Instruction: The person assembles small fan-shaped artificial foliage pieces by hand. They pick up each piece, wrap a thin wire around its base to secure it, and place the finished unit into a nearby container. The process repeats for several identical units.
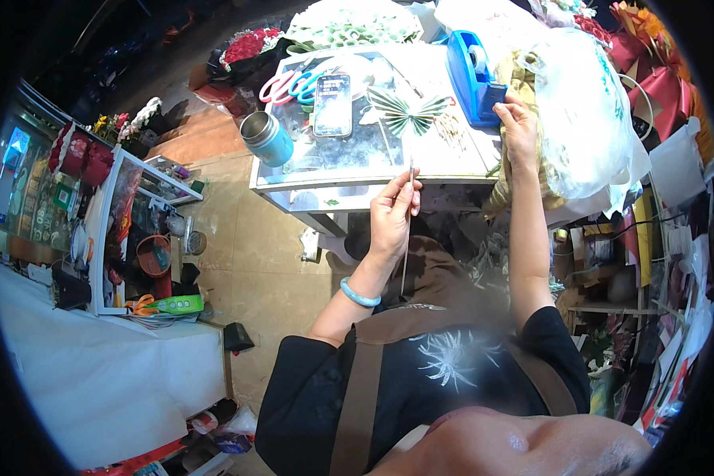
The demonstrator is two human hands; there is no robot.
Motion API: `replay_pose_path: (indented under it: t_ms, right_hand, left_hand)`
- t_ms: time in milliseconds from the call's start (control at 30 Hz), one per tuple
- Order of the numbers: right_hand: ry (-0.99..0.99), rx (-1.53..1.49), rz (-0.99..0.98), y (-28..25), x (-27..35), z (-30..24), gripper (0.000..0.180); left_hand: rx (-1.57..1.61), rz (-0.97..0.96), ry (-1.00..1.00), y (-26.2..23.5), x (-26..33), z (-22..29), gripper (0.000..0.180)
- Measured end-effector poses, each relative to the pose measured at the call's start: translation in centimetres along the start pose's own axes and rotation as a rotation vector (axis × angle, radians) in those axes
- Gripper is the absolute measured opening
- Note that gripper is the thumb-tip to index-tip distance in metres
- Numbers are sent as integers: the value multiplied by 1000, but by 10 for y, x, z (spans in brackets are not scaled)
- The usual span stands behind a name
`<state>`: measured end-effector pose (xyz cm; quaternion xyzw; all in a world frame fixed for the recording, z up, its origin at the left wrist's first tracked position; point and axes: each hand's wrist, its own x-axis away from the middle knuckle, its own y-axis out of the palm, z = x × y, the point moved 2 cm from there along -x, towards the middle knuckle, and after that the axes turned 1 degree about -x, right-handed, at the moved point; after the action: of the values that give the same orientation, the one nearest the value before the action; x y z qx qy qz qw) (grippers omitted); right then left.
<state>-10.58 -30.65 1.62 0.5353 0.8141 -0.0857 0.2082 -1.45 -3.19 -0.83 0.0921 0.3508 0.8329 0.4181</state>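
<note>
My left hand (393, 213) pinches a thin stick (407, 238) that runs from my lap up to a green folded paper butterfly (408, 111) hovering over the glass-topped table (293, 186). A light blue bangle sits on that wrist. My right hand (518, 127) reaches forward to the blue tape dispenser (470, 67) at the table's far right, fingers touching its front end. Whether it grips tape I cannot tell.
On the table lie a phone (333, 103), pink and teal scissors (289, 86), a bundle of thin sticks (452, 127) and a metal flask (266, 136). A white plastic bag (583, 111) bulges at right. A shelf (123, 214) and white counter (95, 373) stand left.
</note>
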Motion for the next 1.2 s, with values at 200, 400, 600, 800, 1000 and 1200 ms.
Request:
replay_pose_path:
  t_ms: [200, 400, 600, 800, 1000, 1200]
  right_hand:
    - [-131, 553, 2, -10, 1, -6, 13]
    - [-18, 96, -131, 15, 69, -53, 13]
    - [279, -113, -588, 65, 130, -85, 12]
    - [255, -43, -677, 85, 133, -91, 12]
    - [230, -4, -643, 87, 129, -86, 14]
    - [234, 88, -624, 88, 129, -77, 15]
  left_hand:
    - [24, 50, 21, -5, -2, 8, 26]
    - [85, 102, 42, -9, -6, 6, 23]
    - [88, 115, 18, -6, -5, 5, 26]
    - [83, 101, 7, -5, -4, 7, 27]
    - [87, 66, -19, 2, -2, 8, 25]
    - [17, 93, -10, 2, -2, 11, 21]
